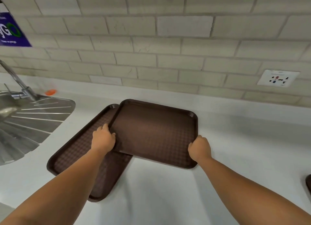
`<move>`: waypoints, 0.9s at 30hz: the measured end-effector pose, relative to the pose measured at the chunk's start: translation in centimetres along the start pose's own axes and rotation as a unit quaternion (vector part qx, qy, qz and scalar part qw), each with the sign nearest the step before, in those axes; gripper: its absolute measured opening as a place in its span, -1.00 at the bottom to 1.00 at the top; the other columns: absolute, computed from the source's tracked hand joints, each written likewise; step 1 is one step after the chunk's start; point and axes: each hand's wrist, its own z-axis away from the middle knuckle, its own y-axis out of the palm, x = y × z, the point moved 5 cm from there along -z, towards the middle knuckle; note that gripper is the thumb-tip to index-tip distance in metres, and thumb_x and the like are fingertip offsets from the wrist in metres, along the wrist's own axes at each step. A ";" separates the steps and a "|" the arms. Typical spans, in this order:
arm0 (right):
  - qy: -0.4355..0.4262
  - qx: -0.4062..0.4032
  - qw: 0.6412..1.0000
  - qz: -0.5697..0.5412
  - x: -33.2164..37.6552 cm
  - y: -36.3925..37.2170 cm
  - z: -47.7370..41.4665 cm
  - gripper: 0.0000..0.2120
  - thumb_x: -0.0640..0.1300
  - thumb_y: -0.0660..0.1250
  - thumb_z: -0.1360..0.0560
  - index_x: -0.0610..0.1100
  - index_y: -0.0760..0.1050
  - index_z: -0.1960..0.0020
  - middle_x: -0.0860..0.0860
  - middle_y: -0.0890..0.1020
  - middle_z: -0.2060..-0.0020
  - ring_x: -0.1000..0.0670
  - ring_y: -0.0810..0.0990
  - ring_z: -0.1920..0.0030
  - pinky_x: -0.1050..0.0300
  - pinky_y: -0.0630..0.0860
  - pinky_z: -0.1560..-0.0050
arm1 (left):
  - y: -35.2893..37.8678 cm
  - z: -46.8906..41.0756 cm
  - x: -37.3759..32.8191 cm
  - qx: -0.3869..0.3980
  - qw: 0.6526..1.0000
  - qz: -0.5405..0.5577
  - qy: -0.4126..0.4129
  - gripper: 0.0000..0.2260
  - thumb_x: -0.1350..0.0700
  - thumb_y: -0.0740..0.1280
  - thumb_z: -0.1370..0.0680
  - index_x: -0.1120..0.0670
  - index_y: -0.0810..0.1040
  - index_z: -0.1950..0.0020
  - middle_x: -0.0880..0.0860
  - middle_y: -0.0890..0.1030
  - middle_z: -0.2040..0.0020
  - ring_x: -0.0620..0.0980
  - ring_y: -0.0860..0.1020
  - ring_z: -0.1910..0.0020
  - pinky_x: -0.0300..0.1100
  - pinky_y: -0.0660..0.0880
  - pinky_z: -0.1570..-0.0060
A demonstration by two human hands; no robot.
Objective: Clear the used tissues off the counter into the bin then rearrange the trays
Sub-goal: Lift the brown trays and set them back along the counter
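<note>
Two brown trays lie on the white counter. The upper tray overlaps the right side of the lower tray, which points toward the sink. My left hand grips the upper tray's left rim, fingers curled over the edge. My right hand grips its near right corner. No tissues or bin are in view.
A steel sink drainboard and tap sit at the left. A small orange object lies by the tiled wall. A wall socket is at the right. A dark object's edge shows at the far right.
</note>
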 end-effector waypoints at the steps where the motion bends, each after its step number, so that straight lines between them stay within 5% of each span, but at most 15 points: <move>1: 0.011 0.008 1.000 0.004 0.1 0.1 -0.2 -0.78 -0.16 0.26 -0.57 -0.24 0.47 -0.16 -0.16 0.57 -0.08 -0.13 0.60 -0.02 0.10 0.55 -0.03 | 0.1 -0.4 0.0 0.002 1.000 0.016 -0.001 -0.48 0.02 0.25 -0.62 0.19 0.23 -0.52 0.26 0.38 -0.41 0.31 0.36 -0.36 0.13 0.35 -0.33; 6: 0.056 0.022 0.998 -0.003 -0.3 -0.1 -0.6 -0.80 -0.21 0.27 -0.57 -0.23 0.44 -0.17 -0.16 0.59 -0.06 -0.15 0.60 -0.03 0.08 0.54 -0.03 | 0.1 -1.4 0.4 -0.007 0.996 0.074 -0.042 -0.62 0.07 0.21 -0.65 0.23 0.37 -0.41 0.29 0.41 -0.34 0.28 0.49 -0.21 0.08 0.43 -0.20; 13: 0.048 -0.071 0.988 -0.125 -1.8 -3.4 -1.0 -0.85 -0.16 0.11 -0.64 -0.16 0.35 -0.18 -0.12 0.57 0.10 -0.12 0.53 0.15 -0.03 0.54 0.07 | -0.9 -0.1 -0.9 -0.076 0.983 0.164 -0.045 -0.65 0.04 0.14 -0.67 0.18 0.45 -0.38 0.24 0.53 -0.27 0.26 0.51 -0.23 0.11 0.43 -0.21; 23: -0.056 -0.198 0.952 -0.229 -9.5 -15.4 1.1 -0.74 -0.12 0.12 -0.65 -0.10 0.47 -0.27 0.01 0.57 0.02 -0.05 0.51 0.01 0.04 0.48 -0.09 | -2.1 8.0 -11.3 -0.100 0.938 0.331 0.037 -0.75 0.00 0.14 -0.68 0.11 0.47 -0.24 0.01 0.55 0.01 0.08 0.53 -0.04 -0.07 0.40 -0.02; 27: -0.050 -0.220 0.946 -0.235 -15.7 -20.2 3.0 -0.80 -0.13 0.14 -0.64 -0.15 0.50 -0.14 -0.02 0.58 0.09 -0.07 0.53 0.07 0.06 0.46 -0.01 | -0.3 12.9 -16.7 -0.084 0.938 0.324 0.086 -0.67 0.00 0.09 -0.70 0.10 0.45 -0.38 0.07 0.59 -0.12 0.11 0.55 -0.12 -0.03 0.46 -0.09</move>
